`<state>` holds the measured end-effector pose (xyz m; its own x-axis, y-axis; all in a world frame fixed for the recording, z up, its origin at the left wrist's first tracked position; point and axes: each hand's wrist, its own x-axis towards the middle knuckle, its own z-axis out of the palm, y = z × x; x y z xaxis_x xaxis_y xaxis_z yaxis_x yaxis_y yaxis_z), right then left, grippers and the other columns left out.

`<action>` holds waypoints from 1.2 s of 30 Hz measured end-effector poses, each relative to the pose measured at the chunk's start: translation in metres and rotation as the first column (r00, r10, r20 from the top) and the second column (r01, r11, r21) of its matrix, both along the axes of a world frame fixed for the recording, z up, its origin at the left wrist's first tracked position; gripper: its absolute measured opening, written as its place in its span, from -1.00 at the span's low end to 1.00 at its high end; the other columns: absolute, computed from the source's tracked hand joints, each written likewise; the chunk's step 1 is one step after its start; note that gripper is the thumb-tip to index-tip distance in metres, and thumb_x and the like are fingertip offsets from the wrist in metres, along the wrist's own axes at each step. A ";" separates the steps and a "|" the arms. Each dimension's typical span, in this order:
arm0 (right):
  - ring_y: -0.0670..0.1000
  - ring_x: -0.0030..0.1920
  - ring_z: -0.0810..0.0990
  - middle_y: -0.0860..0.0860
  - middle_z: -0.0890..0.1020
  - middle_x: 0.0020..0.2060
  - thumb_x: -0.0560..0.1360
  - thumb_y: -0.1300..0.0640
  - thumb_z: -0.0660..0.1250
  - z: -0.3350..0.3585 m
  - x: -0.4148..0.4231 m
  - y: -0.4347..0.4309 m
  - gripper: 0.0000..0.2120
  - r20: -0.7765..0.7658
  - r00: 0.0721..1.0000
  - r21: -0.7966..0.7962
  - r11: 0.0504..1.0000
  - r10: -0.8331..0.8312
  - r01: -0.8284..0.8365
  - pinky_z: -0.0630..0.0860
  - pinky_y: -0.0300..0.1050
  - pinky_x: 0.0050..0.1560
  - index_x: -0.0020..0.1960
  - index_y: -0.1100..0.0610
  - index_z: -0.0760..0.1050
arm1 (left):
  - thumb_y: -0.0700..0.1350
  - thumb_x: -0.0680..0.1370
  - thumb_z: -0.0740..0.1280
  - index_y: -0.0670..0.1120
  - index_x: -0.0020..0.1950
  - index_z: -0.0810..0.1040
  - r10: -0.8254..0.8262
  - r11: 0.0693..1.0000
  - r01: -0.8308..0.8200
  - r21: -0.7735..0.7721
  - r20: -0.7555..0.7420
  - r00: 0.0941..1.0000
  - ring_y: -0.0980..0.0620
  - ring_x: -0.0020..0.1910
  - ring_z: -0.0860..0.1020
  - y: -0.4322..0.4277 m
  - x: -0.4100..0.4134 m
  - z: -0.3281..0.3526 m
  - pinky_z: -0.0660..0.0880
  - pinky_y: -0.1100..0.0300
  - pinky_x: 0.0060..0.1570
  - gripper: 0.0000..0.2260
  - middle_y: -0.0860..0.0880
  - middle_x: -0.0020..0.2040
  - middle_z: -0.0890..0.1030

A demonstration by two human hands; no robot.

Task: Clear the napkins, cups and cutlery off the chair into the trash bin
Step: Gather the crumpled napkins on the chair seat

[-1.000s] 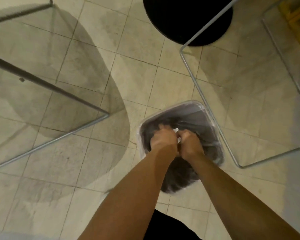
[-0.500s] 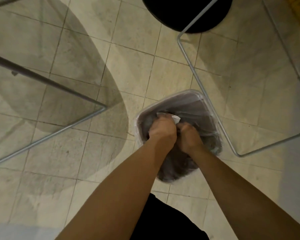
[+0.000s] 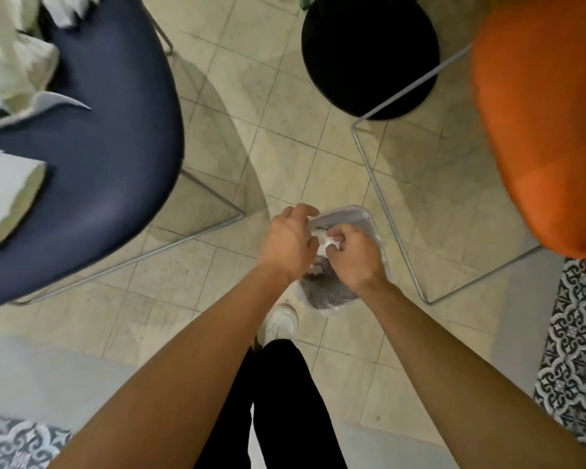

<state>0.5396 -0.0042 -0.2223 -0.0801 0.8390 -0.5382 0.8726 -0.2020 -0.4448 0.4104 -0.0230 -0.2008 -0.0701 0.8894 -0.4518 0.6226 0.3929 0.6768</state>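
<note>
view from above; every position is given from the trash bin (image 3: 352, 211), a clear bin with a dark liner standing on the tiled floor (image 3: 285, 130).

my two hands meet over its mouth. my right hand (image 3: 356, 257) curls its fingers round a crumpled white napkin (image 3: 326, 243), pinched just above the opening. my left hand (image 3: 290, 243) hangs over the bin's left rim, fingers loosely curved and spread, gripping nothing that i can see. whether its fingertips touch the napkin i cannot tell.

up and left of the bin, well apart, is the blue chair (image 3: 115, 130). its seat carries a folded stack of napkins (image 3: 7, 198), a heap of crumpled paper (image 3: 11, 69) and a white cutlery piece (image 3: 65, 101), too blurred to name further.

beyond the bin stands a round black stool (image 3: 369, 55). to the bin's right is an orange chair (image 3: 538, 130), whose wire leg frame runs just beside the bin. just below the bin is my white shoe (image 3: 279, 321).
</note>
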 end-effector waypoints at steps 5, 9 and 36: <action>0.03 0.09 0.53 0.02 0.56 0.08 0.47 0.20 0.31 0.051 -0.033 0.005 -0.78 -0.046 0.992 0.116 0.987 0.114 -0.108 0.50 -0.06 0.10 0.11 0.09 0.50 | -0.18 0.48 0.36 -0.11 0.30 0.41 0.086 0.989 -0.086 0.118 0.006 0.996 -0.02 0.15 0.45 -0.017 -0.034 0.050 0.34 0.24 0.09 -0.61 -0.11 0.20 0.48; 0.06 0.15 0.47 0.03 0.51 0.10 0.45 0.19 0.33 0.078 -0.066 0.012 -0.76 -0.088 0.981 0.180 0.971 0.172 -0.154 0.45 -0.04 0.15 0.11 0.10 0.50 | -0.11 0.47 0.38 -0.08 0.27 0.43 0.151 0.965 -0.131 0.228 -0.073 0.986 -0.04 0.13 0.47 -0.033 -0.066 0.076 0.41 -0.01 0.15 -0.62 -0.07 0.14 0.50; 0.03 0.23 0.39 0.01 0.48 0.16 0.40 0.08 0.39 0.132 -0.325 -0.002 -0.63 -0.160 0.823 0.213 0.833 0.545 -0.511 0.39 -0.03 0.22 0.18 0.07 0.44 | -0.05 0.44 0.39 -0.04 0.27 0.42 0.529 0.841 -0.430 0.328 -0.327 0.783 -0.10 0.19 0.38 -0.091 -0.306 0.108 0.28 0.04 0.13 -0.59 -0.06 0.19 0.47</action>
